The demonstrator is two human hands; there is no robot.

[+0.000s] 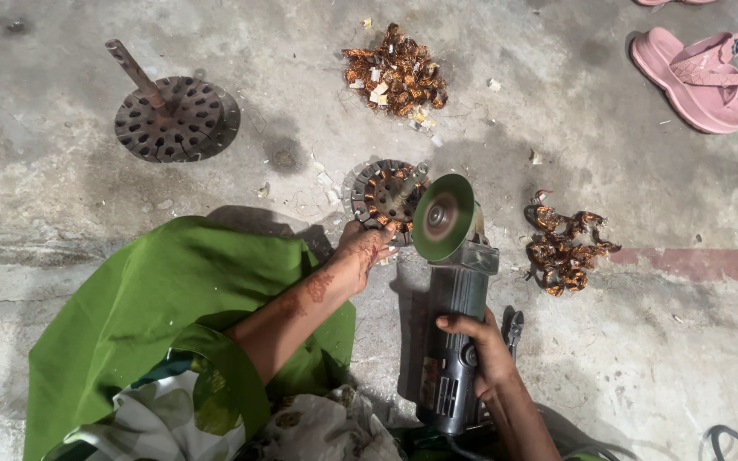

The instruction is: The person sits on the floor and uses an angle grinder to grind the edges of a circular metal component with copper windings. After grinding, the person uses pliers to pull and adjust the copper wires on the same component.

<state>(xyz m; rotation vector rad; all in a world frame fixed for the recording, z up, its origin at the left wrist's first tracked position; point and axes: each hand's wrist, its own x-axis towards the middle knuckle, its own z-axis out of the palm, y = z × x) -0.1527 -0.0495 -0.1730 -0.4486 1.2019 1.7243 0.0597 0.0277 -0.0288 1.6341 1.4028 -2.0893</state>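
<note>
- Floor: we record bare grey concrete, stained and dusty, with a faded red stripe at the right edge and pale scraps scattered about.
- Green cloth: we see it draped over our lap, lower left.
- Grinder: grey body lying along the floor, green disc at the front, tilted beside the rotor.
- Stripped rotor: dark slotted disc with a shaft, lying far left, well apart.
- Sandal: pink, upper right.
- Copper pile: loose wire bits, top centre.
- Copper coils: tangled, just right of the grinder.
- Rotor: copper-wound, on the floor at centre, touching the disc's left edge.
- Left hand: our fingers curl on the rotor's near rim, steadying it.
- Right hand: wrapped closed around the grinder's body.
</note>
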